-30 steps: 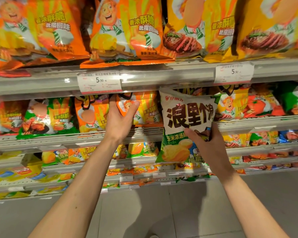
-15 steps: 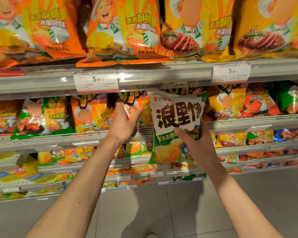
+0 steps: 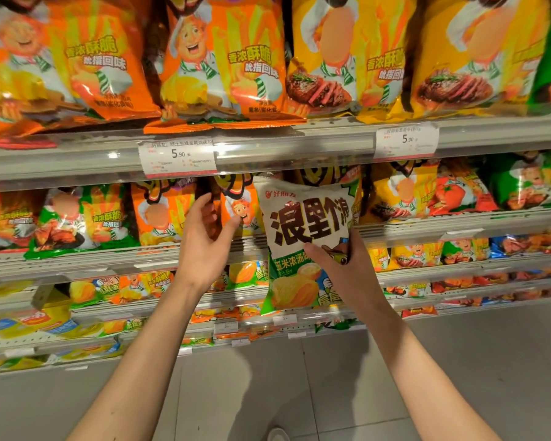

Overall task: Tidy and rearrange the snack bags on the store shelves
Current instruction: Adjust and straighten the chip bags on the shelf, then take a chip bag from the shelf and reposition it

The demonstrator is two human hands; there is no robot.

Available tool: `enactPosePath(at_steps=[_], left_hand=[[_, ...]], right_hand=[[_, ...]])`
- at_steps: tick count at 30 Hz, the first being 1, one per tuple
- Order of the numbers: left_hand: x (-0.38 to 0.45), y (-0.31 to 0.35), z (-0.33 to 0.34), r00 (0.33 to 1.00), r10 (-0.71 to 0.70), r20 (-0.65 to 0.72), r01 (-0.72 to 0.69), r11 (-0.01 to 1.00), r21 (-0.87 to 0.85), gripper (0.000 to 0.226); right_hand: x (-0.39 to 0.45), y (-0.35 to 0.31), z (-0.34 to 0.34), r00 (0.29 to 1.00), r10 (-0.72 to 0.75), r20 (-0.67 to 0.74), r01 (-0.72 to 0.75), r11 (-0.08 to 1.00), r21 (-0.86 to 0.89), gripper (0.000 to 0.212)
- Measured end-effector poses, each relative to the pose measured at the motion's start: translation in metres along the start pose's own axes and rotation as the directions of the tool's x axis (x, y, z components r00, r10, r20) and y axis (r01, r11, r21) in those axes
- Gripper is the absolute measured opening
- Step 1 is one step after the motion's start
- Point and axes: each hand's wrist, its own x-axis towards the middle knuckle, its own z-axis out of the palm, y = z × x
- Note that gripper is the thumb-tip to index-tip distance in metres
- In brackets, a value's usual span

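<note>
My right hand [image 3: 347, 268] grips a white and green snack bag [image 3: 303, 230] with big dark characters, thumb across its front. The bag stands upright in front of the second shelf [image 3: 115, 259], its top just under the upper shelf rail. My left hand [image 3: 204, 237] reaches to the orange snack bags [image 3: 233, 208] on that second shelf, its curled fingers pinching the edge of one of them beside a dark gap. The white bag touches the orange bag's right side.
Large orange bags [image 3: 210, 65] and yellow bags [image 3: 347, 58] fill the top shelf, with price tags [image 3: 178, 157] on its rail. Green, yellow and red bags line the second shelf. Lower shelves hold smaller bags. Grey floor tiles [image 3: 299, 393] lie below.
My right hand has carried the white bag left and slightly up toward the second shelf. My left hand's fingers, earlier flat on the orange bags, now curl onto one bag's edge.
</note>
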Motion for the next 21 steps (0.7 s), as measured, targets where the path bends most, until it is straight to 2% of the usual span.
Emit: enactPosePath(at_steps=[7,13,16,18,19,21], left_hand=[[-0.044,0.015,-0.034,1.0,-0.016,-0.003,0.016,0.994,-0.105,0.045],[-0.078,0.025,-0.051,0.996,0.021,0.085,0.002,0.967,-0.255,0.027],[-0.088,0.026,-0.049,0.991,0.029,0.133,0.013,0.953,-0.302,0.023],[-0.094,0.028,-0.044,0.989,0.017,0.146,0.034,0.941,-0.337,0.025],[-0.097,0.03,-0.04,0.99,0.009,0.144,0.043,0.933,-0.357,0.026],[-0.102,0.035,-0.03,0.989,-0.001,0.15,0.055,0.933,-0.355,0.026]], right_hand=[[-0.033,-0.009,-0.006,1.0,0.01,-0.006,-0.01,0.999,0.034,0.058],[-0.063,-0.018,-0.011,0.992,0.005,-0.129,0.007,0.996,0.094,0.065],[-0.078,-0.019,-0.021,0.988,0.064,-0.141,-0.036,0.981,0.192,0.071],[-0.086,-0.019,-0.031,0.981,0.108,-0.161,-0.066,0.966,0.25,0.06],[-0.09,-0.02,-0.036,0.977,0.123,-0.176,-0.077,0.966,0.247,0.054],[-0.098,-0.017,-0.049,0.967,0.134,-0.215,-0.093,0.977,0.191,0.058]])
